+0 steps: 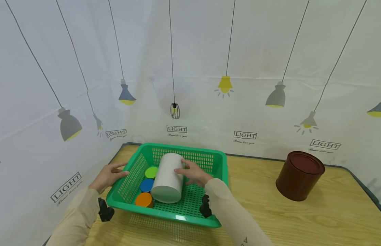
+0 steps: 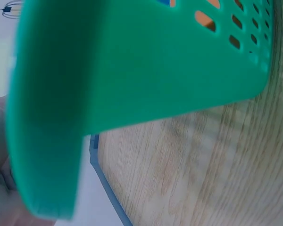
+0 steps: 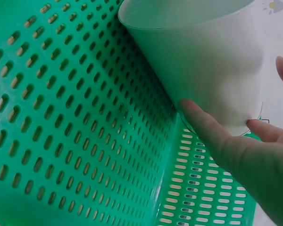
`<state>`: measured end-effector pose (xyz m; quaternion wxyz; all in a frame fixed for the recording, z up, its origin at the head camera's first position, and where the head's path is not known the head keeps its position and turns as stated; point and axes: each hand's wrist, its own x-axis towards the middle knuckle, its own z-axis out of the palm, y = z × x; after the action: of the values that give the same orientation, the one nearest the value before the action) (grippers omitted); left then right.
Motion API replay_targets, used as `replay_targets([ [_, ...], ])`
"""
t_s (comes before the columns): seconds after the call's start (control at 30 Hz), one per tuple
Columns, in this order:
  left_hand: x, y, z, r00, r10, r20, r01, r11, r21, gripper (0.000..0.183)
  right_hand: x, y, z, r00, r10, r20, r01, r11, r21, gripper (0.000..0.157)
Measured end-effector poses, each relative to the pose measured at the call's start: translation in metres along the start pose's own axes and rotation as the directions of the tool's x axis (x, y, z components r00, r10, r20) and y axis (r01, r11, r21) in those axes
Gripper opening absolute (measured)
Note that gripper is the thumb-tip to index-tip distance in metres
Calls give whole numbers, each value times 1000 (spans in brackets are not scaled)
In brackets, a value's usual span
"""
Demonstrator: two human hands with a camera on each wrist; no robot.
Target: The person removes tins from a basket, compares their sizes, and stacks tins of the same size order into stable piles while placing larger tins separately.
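A white cylindrical canister [image 1: 168, 176] lies on its side in the green plastic basket [image 1: 222, 164], its flat end toward me. My right hand [image 1: 194, 172] is on the canister's right side and top, fingers spread and touching it. In the right wrist view its fingertips [image 3: 191, 108] lie against the canister wall, with the thumb apart. My left hand [image 1: 108, 176] is at the basket's left rim, thumb and forefinger extended to it; in the left wrist view the rim hides much of that hand. Left of the canister are lime green [image 1: 151, 172], blue [image 1: 146, 185] and orange [image 1: 144, 200] round-topped pieces.
A dark brown round tin [image 1: 300, 176] with a recessed lid stands on the wooden table [image 1: 255, 205], right of the basket. Behind the table hangs a pale sheet [image 1: 202, 102] printed with lamps and the word LIGHT. The table has a dark edge.
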<state>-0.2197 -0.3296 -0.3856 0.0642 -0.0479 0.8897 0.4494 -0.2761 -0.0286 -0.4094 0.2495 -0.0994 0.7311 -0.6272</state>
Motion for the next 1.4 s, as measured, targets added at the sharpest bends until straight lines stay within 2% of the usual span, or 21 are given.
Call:
replay_targets([
  [0.47, 0, 0, 0, 1000, 8, -5, -8, 1000, -8, 59, -9, -1, -2, 997, 31, -77, -35, 998, -44, 59],
  [0.73, -1, 0, 1, 1000, 9, -9, -9, 1000, -12, 59, -11, 0, -5, 993, 70, -90, -77, 994, -82, 71],
  [0.9, -1, 0, 0, 1000, 7, -1, -7, 1000, -30, 60, -10, 1, -4, 988, 64, -139, -77, 994, -84, 75],
  [1.1, 0, 0, 1, 1000, 9, 2, -9, 999, -38, 60, -11, -3, -3, 979, 41, -200, -60, 994, -89, 71],
  [1.4, -1, 0, 1, 1000, 6, 8, -6, 999, -46, 60, -12, 1, -13, 984, 40, -171, -56, 994, -89, 62],
])
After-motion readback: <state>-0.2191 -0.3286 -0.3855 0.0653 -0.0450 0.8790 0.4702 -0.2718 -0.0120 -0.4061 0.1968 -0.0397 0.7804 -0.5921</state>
